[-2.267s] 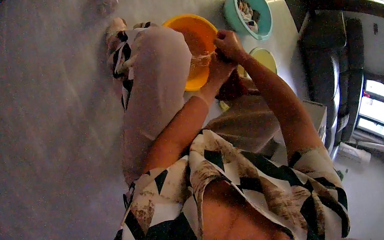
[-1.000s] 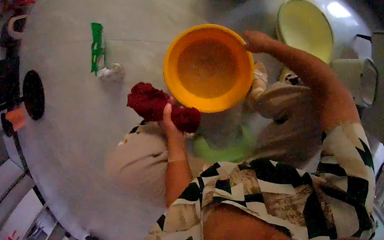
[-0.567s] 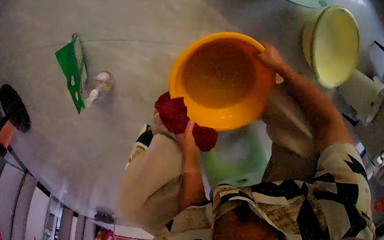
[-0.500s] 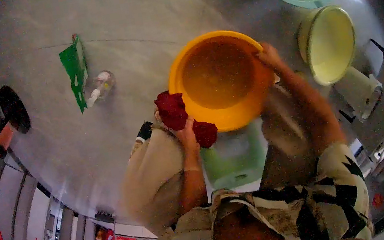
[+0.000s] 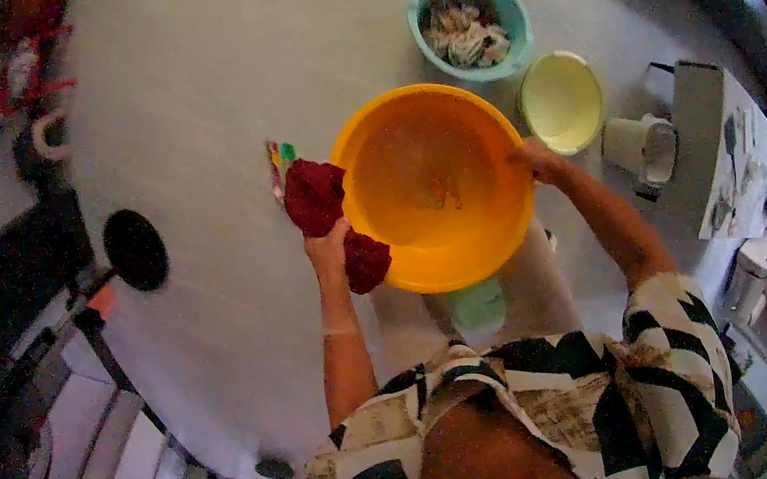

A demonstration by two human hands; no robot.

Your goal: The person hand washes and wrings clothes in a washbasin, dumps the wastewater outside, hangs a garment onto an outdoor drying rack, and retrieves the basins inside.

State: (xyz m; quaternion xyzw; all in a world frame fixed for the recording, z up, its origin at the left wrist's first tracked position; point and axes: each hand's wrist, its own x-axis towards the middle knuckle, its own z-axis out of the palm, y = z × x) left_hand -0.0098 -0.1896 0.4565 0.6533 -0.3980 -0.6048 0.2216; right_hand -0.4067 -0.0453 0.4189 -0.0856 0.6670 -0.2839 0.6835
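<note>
My left hand (image 5: 330, 243) is wrapped round a bunched dark red cloth (image 5: 314, 196), against the left rim of an orange basin (image 5: 449, 264). On the basin's right rim, my right hand (image 5: 538, 160) is closed. Murky water lies inside the basin, which is in front of my body, above the light green stool (image 5: 477, 305). Some of my left fingers are hidden by the cloth and the basin.
Beyond the basin stands a teal tub (image 5: 521, 36) with crumpled clothes. To its right are a pale yellow basin (image 5: 563, 103) and a whitish bin (image 5: 629, 143). A green packet (image 5: 287, 152) lies on the floor (image 5: 196, 88) at left.
The orange basin has come up off the floor between both hands, and the stool and tubs look smaller below. The red cloth, earlier between both hands, is in my left hand only.
</note>
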